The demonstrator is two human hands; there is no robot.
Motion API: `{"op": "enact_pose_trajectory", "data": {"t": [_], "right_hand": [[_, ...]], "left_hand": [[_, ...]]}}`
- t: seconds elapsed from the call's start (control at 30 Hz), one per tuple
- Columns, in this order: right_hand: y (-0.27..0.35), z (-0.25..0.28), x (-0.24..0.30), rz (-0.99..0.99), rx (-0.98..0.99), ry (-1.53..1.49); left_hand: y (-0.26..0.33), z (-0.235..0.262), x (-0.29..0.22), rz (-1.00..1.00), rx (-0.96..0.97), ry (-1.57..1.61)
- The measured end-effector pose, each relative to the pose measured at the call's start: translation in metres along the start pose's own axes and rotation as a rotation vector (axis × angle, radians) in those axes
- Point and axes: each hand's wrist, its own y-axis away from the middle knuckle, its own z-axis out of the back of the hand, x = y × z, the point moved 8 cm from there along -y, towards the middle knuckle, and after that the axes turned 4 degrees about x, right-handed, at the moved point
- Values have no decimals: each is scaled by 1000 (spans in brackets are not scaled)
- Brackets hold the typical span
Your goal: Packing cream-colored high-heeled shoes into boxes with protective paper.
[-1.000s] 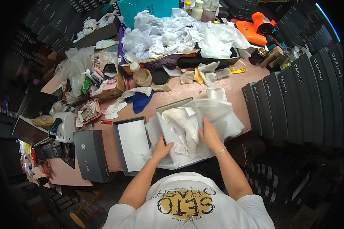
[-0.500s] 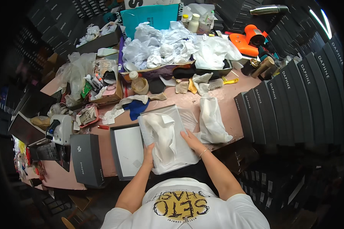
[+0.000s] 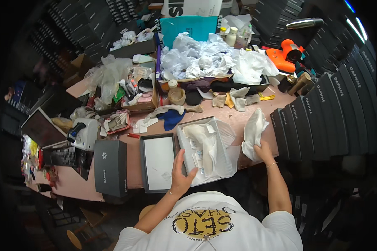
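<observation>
Ok so the open grey-rimmed box (image 3: 180,131) holds 1 cream paper-wrapped bundle (image 3: 204,142), left hand (image 3: 182,178) spread alongside, right hand (image 3: 264,151) gripping a white paper-wrapped bundle (image 3: 252,129) outside.

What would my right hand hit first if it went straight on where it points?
Beyond the white bundle it grips, the right hand would probably meet the pale crumpled cloth, though depth is unclear.

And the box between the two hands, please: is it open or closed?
Open: the box has no lid over it, and a white bundle shows inside.
</observation>
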Motion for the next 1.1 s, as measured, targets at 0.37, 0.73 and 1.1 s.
{"op": "enact_pose_trajectory", "data": {"t": [0.37, 0.73, 1.1], "right_hand": [[107, 34, 255, 538, -292, -147], [159, -122, 338, 918, 350, -116], [91, -73, 273, 558, 331, 266]], "left_hand": [[-18, -35, 56, 334, -69, 843], [17, 5, 117, 448, -57, 1327], [33, 85, 147, 590, -145, 984]]}}
